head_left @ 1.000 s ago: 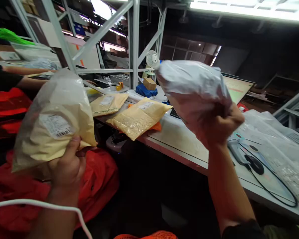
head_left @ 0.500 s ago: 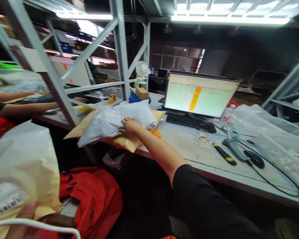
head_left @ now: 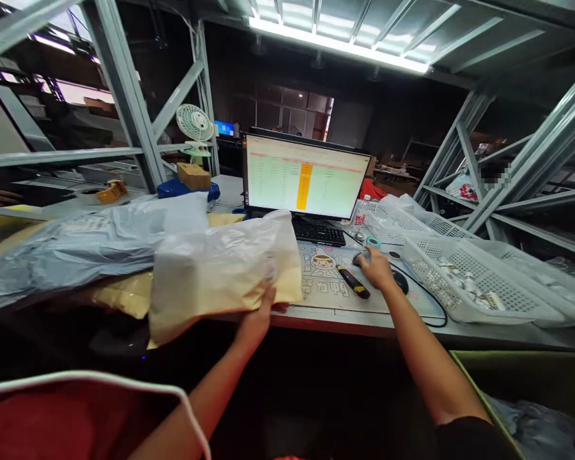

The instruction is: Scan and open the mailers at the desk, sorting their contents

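Yellow parcel [head_left: 220, 271] in left hand [head_left: 259, 316], right hand [head_left: 376, 268] apart.

Monitor [head_left: 305, 177], fan [head_left: 194, 123], white baskets [head_left: 474, 281].

Cream parcel [head_left: 220, 275], grey parcel [head_left: 76, 246]

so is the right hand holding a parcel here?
No, the right hand rests on the desk by the black mouse; only the left hand grips the cream parcel.
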`<state>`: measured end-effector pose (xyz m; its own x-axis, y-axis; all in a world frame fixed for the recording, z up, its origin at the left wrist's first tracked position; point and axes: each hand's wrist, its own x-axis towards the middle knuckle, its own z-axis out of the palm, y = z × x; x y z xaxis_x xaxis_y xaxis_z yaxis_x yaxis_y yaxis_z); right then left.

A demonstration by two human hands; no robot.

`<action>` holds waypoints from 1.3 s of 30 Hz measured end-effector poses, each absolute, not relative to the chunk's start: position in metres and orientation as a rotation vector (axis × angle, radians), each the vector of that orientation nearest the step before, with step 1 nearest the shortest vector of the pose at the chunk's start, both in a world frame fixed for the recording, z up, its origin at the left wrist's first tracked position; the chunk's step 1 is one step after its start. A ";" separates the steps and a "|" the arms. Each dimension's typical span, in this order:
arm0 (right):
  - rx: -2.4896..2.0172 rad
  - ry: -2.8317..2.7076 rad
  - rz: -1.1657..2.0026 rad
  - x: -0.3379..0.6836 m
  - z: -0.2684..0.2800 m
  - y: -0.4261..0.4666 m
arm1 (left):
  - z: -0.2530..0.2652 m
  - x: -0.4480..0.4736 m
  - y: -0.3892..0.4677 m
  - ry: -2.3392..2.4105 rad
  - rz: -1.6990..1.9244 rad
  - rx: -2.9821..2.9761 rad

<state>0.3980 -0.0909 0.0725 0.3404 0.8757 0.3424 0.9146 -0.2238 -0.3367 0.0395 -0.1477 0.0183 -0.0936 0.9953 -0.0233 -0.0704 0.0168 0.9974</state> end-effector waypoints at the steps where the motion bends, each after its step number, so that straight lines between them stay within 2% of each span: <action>1: -2.227 -1.506 -0.094 0.420 0.066 -0.096 | 0.017 0.068 -0.138 1.209 1.091 1.058; 5: -2.434 -1.444 0.035 0.459 0.038 -0.104 | 0.012 0.128 -0.118 1.119 0.782 0.995; 10: -2.541 -1.432 0.145 0.451 0.022 -0.083 | 0.029 0.115 -0.146 0.762 0.273 1.354; 12: -2.557 -1.403 0.164 0.444 0.022 -0.070 | 0.039 0.112 -0.154 0.700 0.337 1.777; 14: -2.565 -1.368 0.199 0.439 0.028 -0.059 | 0.040 0.116 -0.151 0.832 0.506 2.241; 17: -2.530 -1.363 0.290 0.436 0.048 -0.052 | 0.016 0.127 -0.134 1.067 0.358 2.692; 19: -2.454 -1.419 0.398 0.437 0.067 -0.059 | -0.011 0.131 -0.124 1.105 0.254 2.800; 22: -2.145 -1.628 0.775 0.433 0.097 -0.088 | -0.043 0.131 -0.121 1.079 0.390 2.891; 25: -1.850 -1.811 1.190 0.415 0.117 -0.122 | -0.052 0.128 -0.124 1.066 0.488 2.924; 27: -1.825 -1.891 1.284 0.397 0.120 -0.136 | -0.051 0.127 -0.125 1.056 0.506 2.935; 36: -1.886 -1.949 1.170 0.367 0.098 -0.123 | -0.050 0.125 -0.128 1.049 0.578 2.859; 39: -1.937 -1.946 0.899 0.381 0.085 -0.108 | -0.040 0.124 -0.130 1.050 0.512 2.777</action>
<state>0.3814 -0.1078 0.0855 -0.0838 0.9666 -0.2422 0.8111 -0.0750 -0.5801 0.1239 -0.1300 -0.0395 0.7005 0.6617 0.2674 0.6181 -0.7498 0.2362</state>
